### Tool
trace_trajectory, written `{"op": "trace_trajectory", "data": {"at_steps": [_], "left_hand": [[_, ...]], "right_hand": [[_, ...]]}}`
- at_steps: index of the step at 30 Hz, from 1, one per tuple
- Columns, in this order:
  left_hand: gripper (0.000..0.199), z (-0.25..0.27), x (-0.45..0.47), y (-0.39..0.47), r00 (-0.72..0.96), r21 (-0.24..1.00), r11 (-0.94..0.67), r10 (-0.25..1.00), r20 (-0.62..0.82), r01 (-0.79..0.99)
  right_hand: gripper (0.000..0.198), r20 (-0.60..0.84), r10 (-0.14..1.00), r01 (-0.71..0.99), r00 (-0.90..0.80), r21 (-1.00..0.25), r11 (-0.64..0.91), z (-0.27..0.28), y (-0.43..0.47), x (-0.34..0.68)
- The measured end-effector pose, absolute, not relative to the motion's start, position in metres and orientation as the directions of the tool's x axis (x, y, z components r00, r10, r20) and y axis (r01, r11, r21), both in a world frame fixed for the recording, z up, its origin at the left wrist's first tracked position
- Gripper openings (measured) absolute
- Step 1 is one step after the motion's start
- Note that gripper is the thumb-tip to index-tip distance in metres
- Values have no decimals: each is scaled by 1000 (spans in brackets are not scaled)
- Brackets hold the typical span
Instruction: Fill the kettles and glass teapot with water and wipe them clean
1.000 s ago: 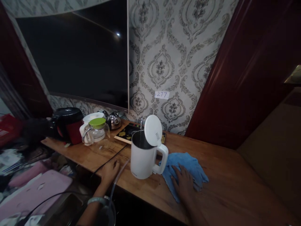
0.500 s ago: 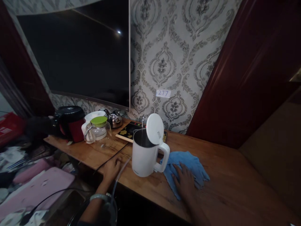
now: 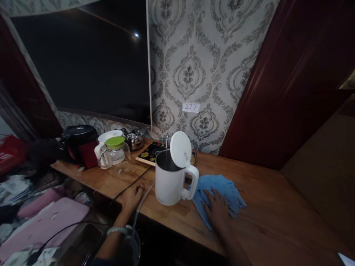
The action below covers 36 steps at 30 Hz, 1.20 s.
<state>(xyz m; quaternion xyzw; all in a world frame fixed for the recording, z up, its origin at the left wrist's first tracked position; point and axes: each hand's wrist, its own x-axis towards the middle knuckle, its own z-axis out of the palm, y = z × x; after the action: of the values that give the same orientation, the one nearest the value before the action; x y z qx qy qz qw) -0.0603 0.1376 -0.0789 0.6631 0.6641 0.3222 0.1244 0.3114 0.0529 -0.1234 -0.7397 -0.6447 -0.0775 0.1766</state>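
Observation:
A white electric kettle (image 3: 169, 184) stands upright on the wooden table, its round lid (image 3: 181, 148) raised and its handle toward the right. A thin metal spout dips toward the kettle's mouth from behind. On a crumpled blue cloth (image 3: 231, 195), right of the kettle, my right hand (image 3: 217, 207) lies flat with its fingers apart. My left hand (image 3: 133, 197) rests at the table's front edge, left of the kettle, fingers curled in and nothing visible in them. Between that hand and the kettle runs a clear hose (image 3: 142, 203).
Behind the kettle sits a black induction cooker (image 3: 149, 153) with gold flowers. Farther left are a glass teapot (image 3: 118, 153) with a green lid, a shiny metal kettle (image 3: 134, 140) and a black-and-red appliance (image 3: 83, 146). A black cable (image 3: 130, 184) crosses the table's left part.
The view has shifted slightly, so everything sits a little higher and to the left. Both hands, the kettle and the cloth keep nearly the same places.

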Motion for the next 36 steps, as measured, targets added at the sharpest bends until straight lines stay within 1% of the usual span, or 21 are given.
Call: {"op": "trace_trajectory", "data": {"at_steps": [7, 12, 19, 24, 30, 36], "left_hand": [[38, -81, -63, 144, -81, 552, -86, 959, 271, 829], [30, -81, -64, 146, -52, 532, -100, 963, 263, 841], [29, -75, -62, 145, -101, 548, -45, 967, 234, 835], [29, -73, -60, 144, -91, 540, -46, 970, 225, 840], [27, -76, -61, 143, -62, 584, -108, 962, 264, 804], [28, -77, -60, 141, -84, 589, -99, 958, 275, 802]], "right_hand": [[44, 331, 929, 976, 165, -190, -106, -112, 51, 307], [43, 354, 920, 974, 168, -205, -99, -110, 50, 306], [43, 364, 915, 971, 177, -217, -102, -109, 48, 305], [43, 354, 919, 972, 172, -216, -99, -104, 47, 305], [43, 348, 921, 972, 173, -210, -103, -106, 47, 306], [44, 346, 923, 974, 169, -202, -102, -111, 48, 307]]}}
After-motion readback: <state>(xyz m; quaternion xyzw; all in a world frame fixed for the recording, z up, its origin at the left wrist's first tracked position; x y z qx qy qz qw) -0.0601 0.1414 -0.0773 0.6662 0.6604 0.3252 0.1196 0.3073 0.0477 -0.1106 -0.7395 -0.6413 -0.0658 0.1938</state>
